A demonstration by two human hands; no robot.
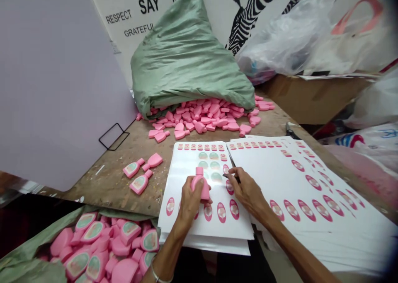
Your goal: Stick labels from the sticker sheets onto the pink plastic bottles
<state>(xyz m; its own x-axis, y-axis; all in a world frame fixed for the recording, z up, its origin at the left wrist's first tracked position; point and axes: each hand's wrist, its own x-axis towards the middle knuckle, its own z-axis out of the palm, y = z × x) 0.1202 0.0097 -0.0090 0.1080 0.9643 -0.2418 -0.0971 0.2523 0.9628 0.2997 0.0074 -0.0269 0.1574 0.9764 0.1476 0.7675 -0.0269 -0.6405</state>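
Note:
My left hand (190, 198) is closed around a small pink plastic bottle (199, 179), cap pointing away from me, above a sticker sheet (186, 229). Pinched in my right hand (248, 192) are thin dark tweezers (226, 175), their tip close to the round green stickers (216, 176) in the middle of the sheet. Whether a sticker is on the tip is too small to tell. Pink oval stickers (221, 212) run along the sheet's lower part. To the left lie two pink bottles with green labels (139, 183) and a plain one (154, 161).
A green sack (192, 63) spills plain pink bottles (202, 119) at the table's back. An open bag of labelled bottles (93, 250) sits below the left edge. More sticker sheets (280, 175) lie right. A black wire stand (114, 136) and a cardboard box (304, 96) flank the table.

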